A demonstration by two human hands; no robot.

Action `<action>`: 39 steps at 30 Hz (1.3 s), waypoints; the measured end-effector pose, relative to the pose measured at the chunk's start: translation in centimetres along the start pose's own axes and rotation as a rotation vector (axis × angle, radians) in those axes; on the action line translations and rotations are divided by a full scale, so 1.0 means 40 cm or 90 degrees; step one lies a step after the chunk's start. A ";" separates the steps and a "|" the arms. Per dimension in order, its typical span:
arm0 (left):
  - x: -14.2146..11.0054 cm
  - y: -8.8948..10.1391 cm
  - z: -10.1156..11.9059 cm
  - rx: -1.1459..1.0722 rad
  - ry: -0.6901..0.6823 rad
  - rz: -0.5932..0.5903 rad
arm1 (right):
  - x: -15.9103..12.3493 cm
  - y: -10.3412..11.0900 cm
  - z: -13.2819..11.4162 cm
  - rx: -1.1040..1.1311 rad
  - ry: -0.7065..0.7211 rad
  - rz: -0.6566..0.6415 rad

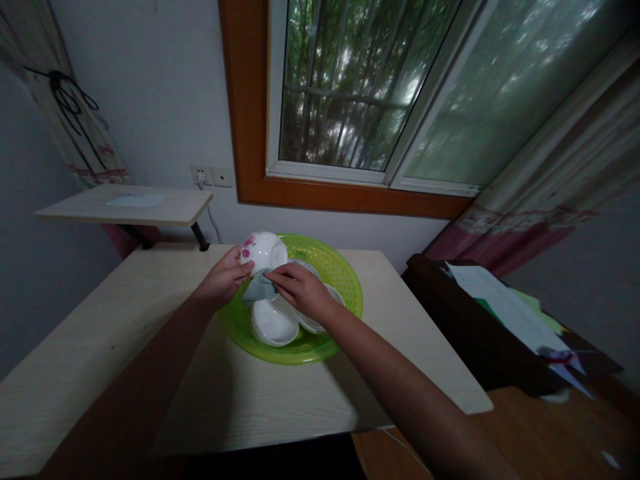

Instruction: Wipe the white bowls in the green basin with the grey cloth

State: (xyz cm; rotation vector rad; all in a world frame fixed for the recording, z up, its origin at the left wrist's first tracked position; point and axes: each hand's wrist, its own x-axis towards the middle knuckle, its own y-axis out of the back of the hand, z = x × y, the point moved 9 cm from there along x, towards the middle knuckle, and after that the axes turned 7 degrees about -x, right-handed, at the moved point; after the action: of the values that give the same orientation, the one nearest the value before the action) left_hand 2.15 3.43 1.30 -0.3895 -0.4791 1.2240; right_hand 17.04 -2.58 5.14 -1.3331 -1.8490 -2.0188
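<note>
My left hand point(226, 275) grips a white bowl with pink flowers point(265, 251), tilted on its side above a green plastic basket point(345, 267). A grey-blue cloth point(259, 289) is pinched in the fingers of my right hand point(300, 288), just below the bowl; whether the cloth touches the bowl I cannot tell. Inside the basket, a white bowl point(274, 323) lies nearest to me. Another white bowl point(336, 295) sits to its right, partly hidden by my right hand and forearm. Behind my right hand, part of a further bowl point(306, 266) shows.
The basket stands on a pale wooden table point(280, 400). A raised shelf point(130, 205) with a paper on it is at the back left. Behind the table are a wall socket point(201, 175) and a window point(345, 93). Papers point(505, 307) lie on dark furniture at right.
</note>
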 end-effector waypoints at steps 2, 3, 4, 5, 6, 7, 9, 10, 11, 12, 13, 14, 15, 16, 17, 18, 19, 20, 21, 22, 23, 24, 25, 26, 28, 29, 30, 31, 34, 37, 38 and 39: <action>-0.001 -0.011 -0.003 0.011 0.000 -0.020 | 0.000 0.020 0.003 -0.011 -0.010 0.033; -0.002 -0.015 -0.005 0.018 -0.001 -0.030 | 0.000 0.030 0.006 -0.015 -0.018 0.046; -0.001 -0.018 -0.008 0.024 0.000 -0.039 | -0.001 0.040 0.009 -0.019 -0.027 0.061; -0.001 -0.019 -0.012 0.029 0.001 -0.050 | -0.002 0.052 0.013 -0.022 -0.036 0.082; -0.001 -0.020 -0.017 0.033 0.004 -0.061 | -0.004 0.067 0.018 -0.026 -0.047 0.110; -0.001 -0.020 -0.023 0.038 0.012 -0.073 | -0.007 0.086 0.025 -0.032 -0.063 0.148; -0.001 -0.018 -0.036 0.050 0.028 -0.091 | -0.018 0.125 0.050 -0.044 -0.121 0.240; -0.001 -0.016 -0.040 0.058 0.034 -0.095 | -0.026 0.142 0.067 -0.048 -0.158 0.282; -0.001 -0.014 -0.043 0.066 0.038 -0.098 | -0.033 0.153 0.084 -0.047 -0.193 0.311; -0.001 -0.013 -0.044 0.073 0.040 -0.099 | -0.037 0.156 0.100 -0.042 -0.219 0.323; -0.001 -0.011 -0.044 0.078 0.040 -0.098 | -0.037 0.152 0.113 -0.032 -0.234 0.317; -0.001 -0.011 -0.043 0.081 0.041 -0.099 | -0.033 0.142 0.123 -0.019 -0.238 0.294; 0.000 -0.010 -0.042 0.083 0.041 -0.099 | -0.028 0.129 0.130 -0.005 -0.237 0.266; 0.000 -0.010 -0.040 0.083 0.040 -0.098 | -0.023 0.115 0.135 0.009 -0.234 0.237; 0.000 -0.010 -0.039 0.081 0.037 -0.096 | -0.020 0.103 0.136 0.022 -0.229 0.214; 0.001 -0.010 -0.037 0.078 0.035 -0.094 | -0.017 0.095 0.134 0.034 -0.221 0.197; 0.001 -0.011 -0.036 0.074 0.033 -0.093 | -0.014 0.090 0.128 0.043 -0.210 0.186; 0.001 -0.012 -0.035 0.069 0.030 -0.092 | -0.011 0.089 0.119 0.049 -0.196 0.181; 0.001 -0.013 -0.034 0.066 0.028 -0.093 | -0.009 0.090 0.107 0.050 -0.178 0.176; 0.001 -0.016 -0.033 0.065 0.027 -0.097 | -0.005 0.091 0.092 0.047 -0.156 0.168; 0.001 -0.020 -0.032 0.067 0.024 -0.101 | -0.002 0.092 0.075 0.041 -0.129 0.157; 0.001 -0.023 -0.030 0.072 0.021 -0.105 | 0.002 0.091 0.056 0.034 -0.099 0.141; 0.001 -0.025 -0.027 0.077 0.014 -0.106 | 0.005 0.088 0.038 0.026 -0.070 0.124; 0.001 -0.026 -0.023 0.082 0.007 -0.105 | 0.008 0.084 0.022 0.017 -0.043 0.107; 0.001 -0.028 -0.016 0.088 -0.007 -0.099 | 0.012 0.073 0.001 0.000 -0.010 0.075; 0.001 -0.028 -0.014 0.089 -0.010 -0.096 | 0.014 0.069 -0.003 -0.007 -0.008 0.064; 0.001 -0.029 -0.013 0.088 -0.011 -0.095 | 0.015 0.064 -0.002 -0.012 -0.015 0.057; 0.000 -0.029 -0.014 0.087 -0.009 -0.095 | 0.016 0.061 0.003 -0.012 -0.029 0.054; -0.003 -0.027 -0.018 0.082 0.000 -0.088 | 0.014 0.059 0.040 0.016 -0.105 0.073; -0.004 -0.017 -0.026 0.083 0.022 -0.069 | 0.002 0.056 0.097 0.084 -0.200 0.110; -0.004 -0.014 -0.028 0.085 0.030 -0.062 | -0.004 0.052 0.117 0.110 -0.232 0.116; -0.005 -0.012 -0.030 0.087 0.037 -0.056 | -0.009 0.045 0.135 0.134 -0.258 0.113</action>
State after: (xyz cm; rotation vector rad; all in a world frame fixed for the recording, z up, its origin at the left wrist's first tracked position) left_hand 3.15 3.06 0.52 -0.2841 -0.3566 1.1492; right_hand 21.14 1.37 5.64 -1.8679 -1.9391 -1.5020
